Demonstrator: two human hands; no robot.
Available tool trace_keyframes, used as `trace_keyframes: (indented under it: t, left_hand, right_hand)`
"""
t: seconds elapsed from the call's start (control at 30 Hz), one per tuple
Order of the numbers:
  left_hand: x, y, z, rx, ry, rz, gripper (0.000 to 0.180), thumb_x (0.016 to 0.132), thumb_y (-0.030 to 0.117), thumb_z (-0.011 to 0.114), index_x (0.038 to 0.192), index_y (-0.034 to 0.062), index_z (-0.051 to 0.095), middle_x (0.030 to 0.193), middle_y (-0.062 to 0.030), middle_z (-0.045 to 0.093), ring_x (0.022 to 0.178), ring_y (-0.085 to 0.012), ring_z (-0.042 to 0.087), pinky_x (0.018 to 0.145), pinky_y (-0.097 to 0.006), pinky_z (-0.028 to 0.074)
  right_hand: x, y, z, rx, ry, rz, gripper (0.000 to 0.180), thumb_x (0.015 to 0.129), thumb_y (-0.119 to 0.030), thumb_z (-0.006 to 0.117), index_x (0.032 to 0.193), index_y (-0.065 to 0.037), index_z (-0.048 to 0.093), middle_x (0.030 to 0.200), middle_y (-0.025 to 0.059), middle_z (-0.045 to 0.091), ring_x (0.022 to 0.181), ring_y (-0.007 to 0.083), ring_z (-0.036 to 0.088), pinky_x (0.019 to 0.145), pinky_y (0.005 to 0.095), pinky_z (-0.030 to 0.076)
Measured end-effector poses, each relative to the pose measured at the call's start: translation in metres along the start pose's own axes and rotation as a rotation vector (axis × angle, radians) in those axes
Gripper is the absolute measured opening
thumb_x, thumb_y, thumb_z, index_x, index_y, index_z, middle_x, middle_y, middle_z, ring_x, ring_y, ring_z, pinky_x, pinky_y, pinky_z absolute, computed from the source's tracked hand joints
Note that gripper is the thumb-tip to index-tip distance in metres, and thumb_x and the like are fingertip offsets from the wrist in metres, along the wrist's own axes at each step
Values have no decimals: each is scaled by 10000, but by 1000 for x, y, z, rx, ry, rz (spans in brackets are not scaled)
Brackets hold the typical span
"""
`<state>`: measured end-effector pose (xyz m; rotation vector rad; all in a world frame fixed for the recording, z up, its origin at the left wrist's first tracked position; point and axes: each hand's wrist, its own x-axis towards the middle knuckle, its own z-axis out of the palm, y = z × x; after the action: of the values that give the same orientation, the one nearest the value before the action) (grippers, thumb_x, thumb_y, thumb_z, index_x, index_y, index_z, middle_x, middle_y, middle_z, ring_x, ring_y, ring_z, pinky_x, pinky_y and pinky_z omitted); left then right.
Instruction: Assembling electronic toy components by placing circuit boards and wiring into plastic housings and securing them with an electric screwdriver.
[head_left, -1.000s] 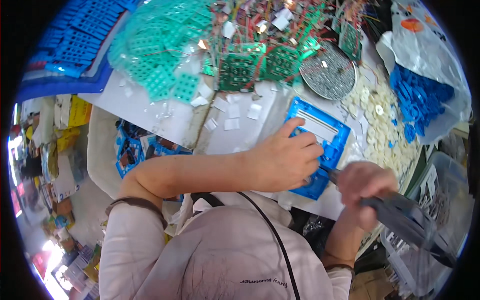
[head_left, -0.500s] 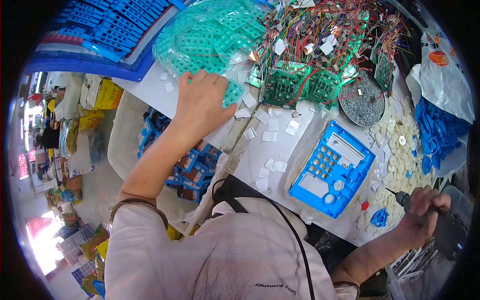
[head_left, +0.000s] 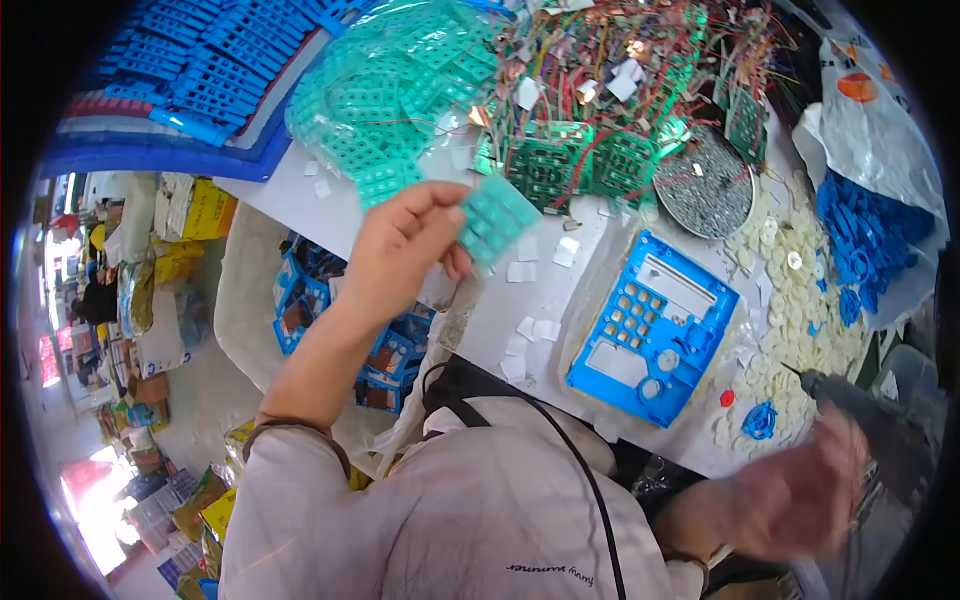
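Observation:
My left hand (head_left: 405,245) pinches a translucent green rubber keypad (head_left: 497,220) by its edge, raised over the table. Just beyond lies a clear bag of many such keypads (head_left: 385,110). My right hand (head_left: 805,490), smeared by motion, is at the lower right beside a dark electric screwdriver (head_left: 880,420) with a thin bit; whether its fingers touch the tool I cannot tell. Between my hands a blue plastic housing (head_left: 655,335) with square key holes and a window rests inner side up on the table (head_left: 490,330).
Green circuit boards (head_left: 550,170) with tangled wires lie at the back, beside a round dish of small screws (head_left: 705,185). White discs (head_left: 790,300) and a bag of blue parts (head_left: 865,245) are on the right. Blue strips (head_left: 210,70) fill the far left; a bin of blue units (head_left: 390,365) stands below.
My left hand has drawn back from the bag, lifting out a green keypad. My right hand has come off the screwdriver's grip, moving down and left. The view has shifted slightly.

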<state>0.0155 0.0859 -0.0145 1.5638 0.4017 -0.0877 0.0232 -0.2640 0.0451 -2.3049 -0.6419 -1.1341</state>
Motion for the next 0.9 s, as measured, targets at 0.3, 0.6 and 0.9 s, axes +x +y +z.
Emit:
trace_keyframes:
  t: [0.3, 0.6, 0.9]
  left_hand:
    - [-48, -5, 64, -383, -702, -535, 314, 1031, 131, 590, 1313, -6, 581, 952, -33, 695, 722, -87, 636, 636, -241, 512]
    - [-21, -33, 64, 527, -424, 632, 271, 848, -29, 684, 1115, 18, 687, 942, -90, 679, 769, -208, 633, 662, -318, 502]
    - [-8, -39, 79, 658, -452, 937, 311, 767, 18, 752, 1070, 61, 696, 970, -79, 650, 752, -255, 609, 633, -381, 480]
  right_hand:
    - [3, 9, 70, 1141, -881, 9, 350, 769, -105, 805, 1100, -63, 700, 1104, 125, 688, 954, 331, 644, 802, 416, 513]
    - [9, 29, 80, 635, -1134, 6, 208, 851, -185, 728, 985, -36, 673, 870, 149, 663, 828, 376, 645, 720, 458, 509]
    - [10, 36, 107, 474, -1200, -15, 220, 853, -188, 728, 987, -28, 658, 868, 177, 664, 831, 405, 645, 713, 477, 502]
